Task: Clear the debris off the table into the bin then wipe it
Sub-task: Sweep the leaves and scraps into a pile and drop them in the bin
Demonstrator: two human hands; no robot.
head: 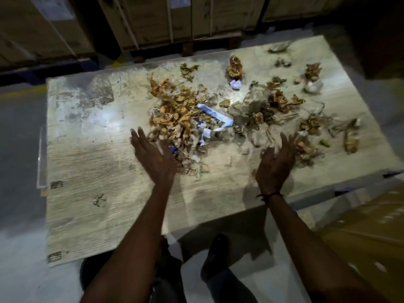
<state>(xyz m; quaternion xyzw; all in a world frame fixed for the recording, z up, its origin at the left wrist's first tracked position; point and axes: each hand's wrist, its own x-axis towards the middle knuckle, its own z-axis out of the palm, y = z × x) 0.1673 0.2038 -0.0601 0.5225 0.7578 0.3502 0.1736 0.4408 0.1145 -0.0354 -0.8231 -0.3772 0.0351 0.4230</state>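
A heap of dry brown leaves mixed with torn white-and-blue paper scraps [185,119] lay near the middle of the worn, pale wood-grain table [87,171], with looser clumps of leaves and twigs [284,99] scattered toward the far right corner and the right edge. The left hand [153,154] rested at the heap's near-left side, fingers straight and spread, holding nothing. The right hand [275,165] stood on edge near the table's near edge, palm turned inward toward the heap, fingers extended and released, just beside a clump of leaves [306,147]. A dark cord bracelet [269,195] circled the right wrist. Wooden crates [175,18] stood beyond the far edge, and a brown cardboard box [367,226] sat below the near right corner.
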